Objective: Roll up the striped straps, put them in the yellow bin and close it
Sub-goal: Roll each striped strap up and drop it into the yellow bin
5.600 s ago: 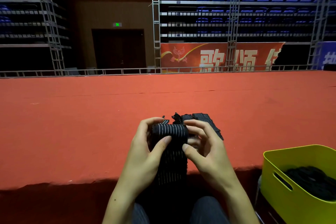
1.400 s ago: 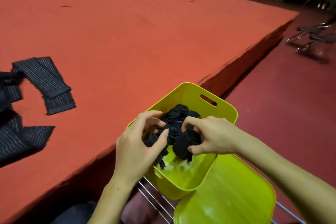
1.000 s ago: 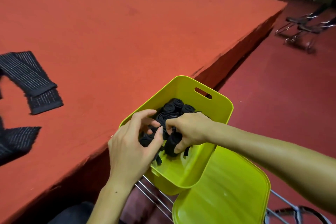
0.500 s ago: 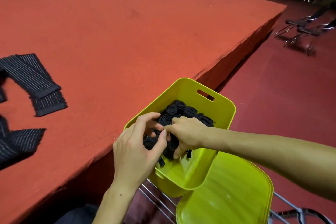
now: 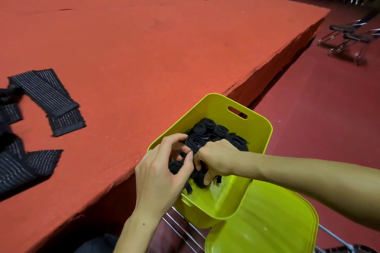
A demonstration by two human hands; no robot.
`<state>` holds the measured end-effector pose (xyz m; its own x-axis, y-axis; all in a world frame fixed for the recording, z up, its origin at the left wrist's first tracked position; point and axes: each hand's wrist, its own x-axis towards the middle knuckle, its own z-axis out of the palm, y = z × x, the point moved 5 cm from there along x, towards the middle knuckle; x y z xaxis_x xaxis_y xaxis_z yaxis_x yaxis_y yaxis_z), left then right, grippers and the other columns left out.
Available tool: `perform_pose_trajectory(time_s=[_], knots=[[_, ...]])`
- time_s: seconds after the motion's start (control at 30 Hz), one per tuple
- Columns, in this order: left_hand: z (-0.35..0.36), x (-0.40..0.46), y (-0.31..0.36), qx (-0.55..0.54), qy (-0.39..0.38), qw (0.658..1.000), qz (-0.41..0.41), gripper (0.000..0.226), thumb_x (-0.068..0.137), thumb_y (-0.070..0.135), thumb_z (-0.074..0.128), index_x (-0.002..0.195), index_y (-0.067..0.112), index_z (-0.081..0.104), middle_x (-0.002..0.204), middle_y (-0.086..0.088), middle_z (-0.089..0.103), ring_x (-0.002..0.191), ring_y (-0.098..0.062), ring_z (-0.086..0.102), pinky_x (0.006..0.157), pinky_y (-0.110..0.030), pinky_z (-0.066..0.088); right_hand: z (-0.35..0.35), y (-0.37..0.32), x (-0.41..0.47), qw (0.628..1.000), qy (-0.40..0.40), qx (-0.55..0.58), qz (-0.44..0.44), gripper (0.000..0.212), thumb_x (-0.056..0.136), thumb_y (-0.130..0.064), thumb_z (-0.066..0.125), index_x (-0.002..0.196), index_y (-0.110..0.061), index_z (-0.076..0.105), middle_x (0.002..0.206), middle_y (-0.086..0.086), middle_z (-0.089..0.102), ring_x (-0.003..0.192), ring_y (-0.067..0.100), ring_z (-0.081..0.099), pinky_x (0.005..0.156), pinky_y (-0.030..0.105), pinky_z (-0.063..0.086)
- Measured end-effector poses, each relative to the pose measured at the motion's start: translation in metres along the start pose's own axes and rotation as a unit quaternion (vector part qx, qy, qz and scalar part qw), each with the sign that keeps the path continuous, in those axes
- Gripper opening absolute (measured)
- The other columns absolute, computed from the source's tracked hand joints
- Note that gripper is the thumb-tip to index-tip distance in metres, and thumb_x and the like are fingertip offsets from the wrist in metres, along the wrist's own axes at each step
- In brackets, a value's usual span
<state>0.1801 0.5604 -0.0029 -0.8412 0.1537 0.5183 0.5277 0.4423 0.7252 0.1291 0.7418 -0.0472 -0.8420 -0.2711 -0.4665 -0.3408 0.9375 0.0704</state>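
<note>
Moved from rolling a strap in the lap at the red stage edge to working inside the yellow bin (image 5: pixel 257 129); over the last second barely shifted, both hands staying low in the near end of the bin. Right hand (image 5: pixel 218 160) curled down over a rolled strap (image 5: pixel 200 178), fingers wrapped round the dark roll, seemingly pressing it into place so it doesn't unwind. Left hand (image 5: pixel 162 172) beside it, thumb and fingertips pinching another dark roll (image 5: pixel 174 167) at the near-left wall, probably steadying it or tucking a loose tail; exact contact partly hidden by the fingers. Loose strap end dangling below the hands against the bin's inner wall. Just beyond the knuckles, more finished rolls (image 5: pixel 207 129) packed on end toward the far wall with the handle slot, touching one another. Held roll therefore sits at the near edge of the pack, nearer half of the bin floor bare. Bin tilted, resting on a wire rack (image 5: pixel 185 230). Yellow lid (image 5: pixel 263 224) lying open-side up just below-right of the bin, overlapped by it, not yet on. Unrolled striped straps (image 5: pixel 47 96) flat on the red stage (image 5: pixel 144 47) well to the left, apart from both hands. Judged: task mid-way, rolling left, closing last.
</note>
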Motion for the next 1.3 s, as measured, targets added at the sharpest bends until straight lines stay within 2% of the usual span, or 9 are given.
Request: perform_pose_trajectory(time_s=[0.2, 0.3, 0.43, 0.67, 0.8, 0.9, 1.0, 1.1, 1.3], knots=[[0.001, 0.0, 0.0, 0.006, 0.001, 1.0, -0.002, 0.033, 0.094, 0.034, 0.071, 0.125, 0.035, 0.063, 0.098, 0.026, 0.071, 0.086, 0.0, 0.069, 0.078, -0.038, 0.058, -0.001, 0.0, -0.001, 1.0, 0.005, -0.01, 0.003, 0.065, 0.075, -0.053, 0.093, 0.125, -0.029, 0.059, 0.103, -0.005, 0.067, 0.11, 0.026, 0.068, 0.069, 0.038, 0.041], [-0.001, 0.0, 0.001, 0.001, -0.007, 1.0, 0.004, 0.033, 0.094, 0.033, 0.072, 0.126, 0.035, 0.063, 0.098, 0.025, 0.071, 0.086, 0.0, 0.069, 0.079, -0.039, 0.059, 0.001, 0.003, -0.004, 1.0, 0.017, 0.0, 0.016, 0.076, 0.073, -0.057, 0.093, 0.126, -0.027, 0.048, 0.096, -0.008, 0.06, 0.11, 0.027, 0.068, 0.068, 0.039, 0.039], [-0.001, 0.001, -0.003, -0.005, -0.019, 1.0, 0.003, 0.038, 0.095, 0.03, 0.077, 0.128, 0.036, 0.061, 0.099, 0.023, 0.071, 0.088, -0.003, 0.07, 0.08, -0.041, 0.059, 0.004, 0.008, -0.01, 0.999, 0.015, 0.035, 0.023, 0.076, 0.074, -0.065, 0.089, 0.128, -0.03, 0.048, 0.099, -0.011, 0.07, 0.099, 0.02, 0.065, 0.059, 0.035, 0.033], [-0.005, 0.002, -0.004, -0.062, -0.045, 0.997, -0.011, 0.053, 0.092, 0.03, 0.081, 0.138, 0.038, 0.055, 0.106, 0.017, 0.07, 0.101, -0.012, 0.07, 0.087, -0.037, 0.058, -0.009, 0.018, -0.031, 0.985, 0.053, 0.163, 0.012, 0.068, 0.077, -0.067, 0.085, 0.128, -0.04, 0.049, 0.097, -0.018, 0.076, 0.072, -0.008, 0.055, 0.069, 0.035, 0.047], [-0.018, 0.006, -0.002, -0.099, -0.043, 0.994, -0.02, 0.057, 0.091, 0.032, 0.082, 0.139, 0.04, 0.052, 0.105, 0.013, 0.071, 0.103, -0.016, 0.07, 0.087, -0.029, 0.055, -0.03, 0.02, -0.055, 0.961, 0.122, 0.247, 0.003, 0.061, 0.081, -0.065, 0.083, 0.127, -0.043, 0.05, 0.094, -0.023, 0.075, 0.078, -0.005, 0.067, 0.072, 0.034, 0.054], [-0.04, 0.008, 0.001, -0.099, -0.016, 0.995, -0.01, 0.056, 0.091, 0.038, 0.081, 0.139, 0.042, 0.053, 0.1, 0.01, 0.07, 0.097, -0.019, 0.068, 0.079, -0.025, 0.054, -0.052, 0.015, -0.075, 0.926, 0.187, 0.326, -0.017, 0.054, 0.086, -0.055, 0.085, 0.127, -0.039, 0.055, 0.091, -0.015, 0.077, 0.075, 0.007, 0.071, 0.073, 0.042, 0.059], [-0.07, 0.004, -0.003, -0.073, -0.006, 0.997, -0.004, 0.055, 0.089, 0.045, 0.076, 0.139, 0.045, 0.054, 0.096, 0.009, 0.068, 0.088, -0.019, 0.067, 0.071, -0.03, 0.058, -0.071, -0.008, -0.089, 0.897, 0.233, 0.372, -0.056, 0.049, 0.088, -0.049, 0.085, 0.127, -0.041, 0.055, 0.091, -0.009, 0.076, 0.072, 0.013, 0.07, 0.07, 0.047, 0.059], [-0.115, -0.007, -0.015, -0.011, 0.021, 1.0, 0.008, 0.058, 0.087, 0.048, 0.076, 0.141, 0.045, 0.054, 0.095, 0.012, 0.068, 0.08, -0.014, 0.066, 0.074, -0.031, 0.058, -0.093, -0.049, -0.092, 0.878, 0.254, 0.387, -0.121, 0.048, 0.089, -0.043, 0.085, 0.127, -0.046, 0.056, 0.091, -0.003, 0.075, 0.069, 0.014, 0.068, 0.065, 0.037, 0.056], [-0.239, -0.048, -0.067, 0.119, 0.089, 0.987, -0.052, 0.062, 0.083, 0.052, 0.074, 0.141, 0.048, 0.051, 0.094, 0.018, 0.07, 0.072, -0.006, 0.065, 0.075, -0.023, 0.056, -0.14, -0.173, -0.048, 0.892, 0.205, 0.311, -0.258, 0.055, 0.088, -0.059, 0.079, 0.132, -0.053, 0.047, 0.096, -0.011, 0.074, 0.078, 0.017, 0.07, 0.07, 0.027, 0.054]])
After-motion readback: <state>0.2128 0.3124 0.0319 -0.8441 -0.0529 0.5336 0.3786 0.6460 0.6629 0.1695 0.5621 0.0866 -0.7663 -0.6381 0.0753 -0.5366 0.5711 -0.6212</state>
